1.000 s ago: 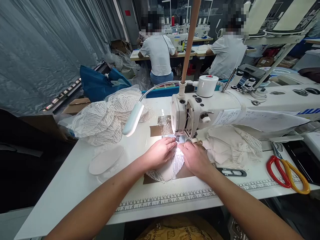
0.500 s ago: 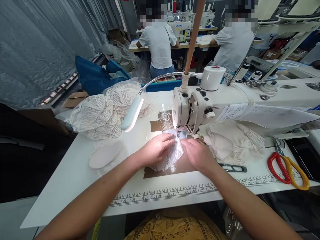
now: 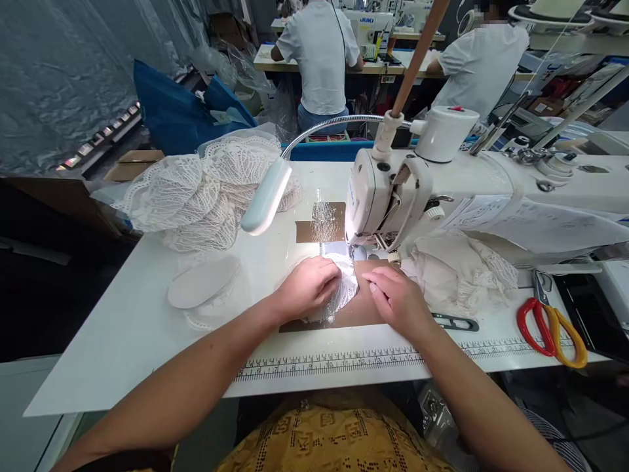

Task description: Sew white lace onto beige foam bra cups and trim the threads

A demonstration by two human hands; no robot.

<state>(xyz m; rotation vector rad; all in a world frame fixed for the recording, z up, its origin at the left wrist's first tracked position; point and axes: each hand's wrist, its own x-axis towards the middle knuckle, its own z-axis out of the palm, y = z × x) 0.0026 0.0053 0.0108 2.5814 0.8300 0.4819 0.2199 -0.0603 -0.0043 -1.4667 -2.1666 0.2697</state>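
"Right hand (image 3: 400, 298) has drawn just clear of the lace piece (image 3: 346, 288); one second ago its fingers lay against the edge."

"State its present condition."

"Fingers bent and close together, thumb near the forefinger, above the brown tape (image 3: 363, 311). Whether anything is pinched between them, I cannot tell."

"And the left hand (image 3: 307, 288)?"

"Positioned over the left part of the lace piece, fingers curled in. Whether they grip the material or merely press on it, I cannot tell."

"Location of the lace piece?"

"On the surface (image 3: 128, 321), in front of the needle end of the sewing machine (image 3: 427, 177), partly over the brown tape. Its seating beneath the needle is too small to make out."

"Items to the left?"

"One pile of lace (image 3: 196, 196) at the far edge, one pale oval pad (image 3: 201, 282) nearer the hands, and a lamp (image 3: 268, 196) on a flexible neck above the surface."

"To the right?"

"Pale fabric (image 3: 452, 269) bunched near the machine, a dark tool (image 3: 442, 319) just beside the right wrist, and scissors (image 3: 551, 328) with red and yellow handles farther out. A printed scale (image 3: 344, 364) runs along the near edge."
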